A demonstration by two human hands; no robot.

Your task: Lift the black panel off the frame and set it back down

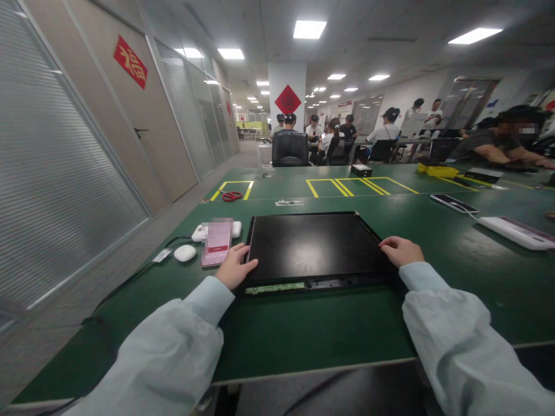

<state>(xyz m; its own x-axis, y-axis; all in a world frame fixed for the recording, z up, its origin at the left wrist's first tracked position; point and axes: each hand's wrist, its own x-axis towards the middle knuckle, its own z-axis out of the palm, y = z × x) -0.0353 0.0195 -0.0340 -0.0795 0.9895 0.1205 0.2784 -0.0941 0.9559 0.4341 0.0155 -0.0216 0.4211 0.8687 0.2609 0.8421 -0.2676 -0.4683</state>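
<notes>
A flat black display panel [312, 242] lies on the green table in front of me. Along its near edge runs a narrow green circuit board strip [275, 288]. My left hand [235, 266] grips the panel's left edge, thumb over the top face and fingers along the side. At the right edge, my right hand [401, 252] pinches the panel's rim between thumb and curled fingers. Just left of my left hand, a pink-screened phone [218, 245] leans over a white power strip [199, 233]. A rounded white case [185, 253] sits beside it.
Red-handled scissors [232, 196] lie toward the back left of the table [321, 335], near yellow tape outlines [318, 189]. To the right are a dark phone [453, 203], a white device [518, 232] and a yellow tray [437, 170]. A person [489, 141] leans on the far right; others sit behind.
</notes>
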